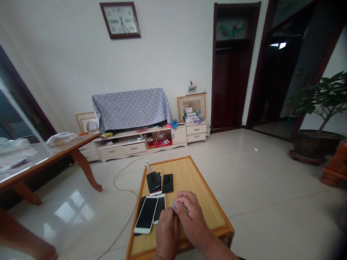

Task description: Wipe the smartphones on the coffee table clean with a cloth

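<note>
Pinching a small grey thing (174, 205) with right hand (189, 208), curling left hand (167, 228) beside it (cannot tell if gripping); seemingly mid-handling, next likely needing steadiness.

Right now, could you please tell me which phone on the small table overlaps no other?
The black phone just right of the far pile; it lies singly, whereas the other visible phones overlap in two piles.
</note>
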Tool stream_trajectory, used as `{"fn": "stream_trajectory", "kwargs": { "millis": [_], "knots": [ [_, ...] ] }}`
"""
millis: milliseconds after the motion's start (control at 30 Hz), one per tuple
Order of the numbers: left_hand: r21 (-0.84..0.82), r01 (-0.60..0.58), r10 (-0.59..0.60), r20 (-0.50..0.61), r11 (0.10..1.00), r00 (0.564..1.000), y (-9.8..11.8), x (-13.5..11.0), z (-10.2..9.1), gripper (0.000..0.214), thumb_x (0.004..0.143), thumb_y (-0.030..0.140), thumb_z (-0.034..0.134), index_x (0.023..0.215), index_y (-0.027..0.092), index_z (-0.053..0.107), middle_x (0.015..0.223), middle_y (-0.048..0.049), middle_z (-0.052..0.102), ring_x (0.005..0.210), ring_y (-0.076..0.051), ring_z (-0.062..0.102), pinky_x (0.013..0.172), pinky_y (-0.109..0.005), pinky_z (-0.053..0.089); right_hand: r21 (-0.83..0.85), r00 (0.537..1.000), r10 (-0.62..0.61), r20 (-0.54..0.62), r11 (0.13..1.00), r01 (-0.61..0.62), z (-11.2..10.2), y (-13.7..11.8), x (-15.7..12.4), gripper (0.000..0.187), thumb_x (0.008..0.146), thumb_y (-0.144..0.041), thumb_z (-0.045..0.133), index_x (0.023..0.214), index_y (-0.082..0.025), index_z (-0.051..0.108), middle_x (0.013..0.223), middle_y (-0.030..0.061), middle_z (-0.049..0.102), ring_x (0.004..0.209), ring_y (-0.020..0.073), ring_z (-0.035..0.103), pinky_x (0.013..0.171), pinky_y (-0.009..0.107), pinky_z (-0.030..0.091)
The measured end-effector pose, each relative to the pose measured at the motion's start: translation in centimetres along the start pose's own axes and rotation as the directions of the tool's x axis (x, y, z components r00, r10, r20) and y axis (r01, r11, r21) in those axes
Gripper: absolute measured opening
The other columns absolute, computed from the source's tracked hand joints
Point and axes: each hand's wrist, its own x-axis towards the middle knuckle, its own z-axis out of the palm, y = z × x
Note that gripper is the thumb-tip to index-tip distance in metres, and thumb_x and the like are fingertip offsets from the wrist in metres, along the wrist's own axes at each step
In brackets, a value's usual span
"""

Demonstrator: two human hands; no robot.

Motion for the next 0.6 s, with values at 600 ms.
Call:
{"fn": "stream_trajectory", "kwargs": {
  "millis": [600],
  "knots": [
    [-0.041, -0.040, 0.038, -0.052, 0.998, 0.998, -0.24, -0.14, -0.35, 0.016, 0.098, 0.026, 0.046, 0.101, 0.022, 0.062, 0.088, -0.0042, 0.065, 0.084, -0.018, 0.061, 0.072, -0.028, 0.047, -0.170, 0.995, -0.008, -0.098, 0.985, -0.009, -0.27, 0.96, 0.78, 0.026, 0.096, -0.038, 0.050, 0.086, -0.026, 0.070, 0.122, 0.0077, 0.068, 0.132, 0.0262, 0.046, 0.110, 0.051, 0.036]
  ]
}}
